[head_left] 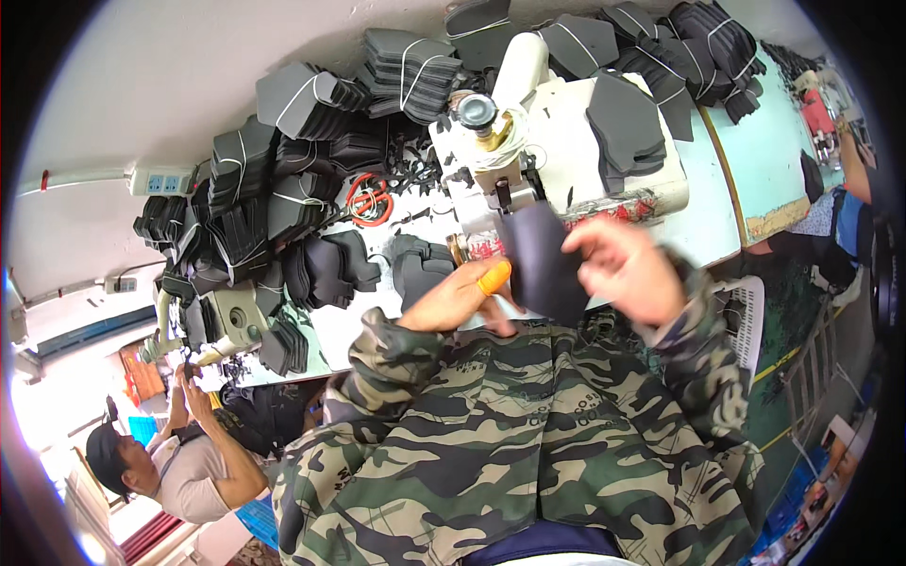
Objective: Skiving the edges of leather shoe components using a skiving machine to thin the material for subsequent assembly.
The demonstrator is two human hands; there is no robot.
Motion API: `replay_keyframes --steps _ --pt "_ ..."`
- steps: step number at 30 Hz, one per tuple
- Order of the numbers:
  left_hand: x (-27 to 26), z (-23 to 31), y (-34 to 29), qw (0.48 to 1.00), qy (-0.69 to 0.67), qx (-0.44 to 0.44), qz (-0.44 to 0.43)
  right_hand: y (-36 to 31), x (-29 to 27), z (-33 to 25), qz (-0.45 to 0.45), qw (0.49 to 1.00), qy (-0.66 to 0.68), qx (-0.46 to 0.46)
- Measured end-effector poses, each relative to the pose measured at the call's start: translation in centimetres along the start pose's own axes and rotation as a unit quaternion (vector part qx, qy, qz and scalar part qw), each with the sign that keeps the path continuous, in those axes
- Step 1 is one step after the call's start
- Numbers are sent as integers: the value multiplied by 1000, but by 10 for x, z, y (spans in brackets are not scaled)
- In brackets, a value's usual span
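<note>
A dark, curved sheet piece [543,269], smooth like foam or leather, is held in front of a cream machine [562,123]. My left hand [458,294], with an orange cover on its thumb, grips the piece's left edge; its lower fingers are partly hidden. At the other edge, my right hand [630,272] has its fingers apart and bent. It is slightly blurred, and I cannot tell whether its fingertips touch the piece. A round dark knob [477,111] tops the machine's head. Several similar dark cut pieces [623,127] lie stacked on the machine's bed.
Bundles of dark cut pieces [408,71] tied with white bands crowd the table's back and left. Orange-handled scissors [369,200] lie among black scraps. A white plastic basket [746,325] stands on my right. Another person [193,462] works at far left, beside a second machine [236,316].
</note>
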State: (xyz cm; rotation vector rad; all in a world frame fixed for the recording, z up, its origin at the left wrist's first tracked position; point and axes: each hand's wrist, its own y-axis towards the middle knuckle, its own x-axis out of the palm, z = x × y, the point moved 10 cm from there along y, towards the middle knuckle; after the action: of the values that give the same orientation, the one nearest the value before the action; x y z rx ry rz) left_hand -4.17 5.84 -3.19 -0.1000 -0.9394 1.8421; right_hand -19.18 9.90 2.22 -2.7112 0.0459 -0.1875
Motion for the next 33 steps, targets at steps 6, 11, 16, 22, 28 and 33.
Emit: replay_keyframes --steps 6,11,16,22,28,33 --pt "-56 -2 -6 986 119 -72 89 14 54 53 -24 987 145 57" --pt "-84 32 -1 899 408 15 160 32 82 64 -79 985 138 62" --pt "-66 75 31 845 513 69 134 29 57 60 0 987 160 20" --pt "-66 76 48 834 513 147 136 24 0 55 116 992 38 -18" --pt "-113 12 -18 706 665 82 229 -7 -82 -109 291 733 -457 -412" --pt "-132 -47 -15 713 661 70 223 2 -112 -51 331 661 -629 -241"
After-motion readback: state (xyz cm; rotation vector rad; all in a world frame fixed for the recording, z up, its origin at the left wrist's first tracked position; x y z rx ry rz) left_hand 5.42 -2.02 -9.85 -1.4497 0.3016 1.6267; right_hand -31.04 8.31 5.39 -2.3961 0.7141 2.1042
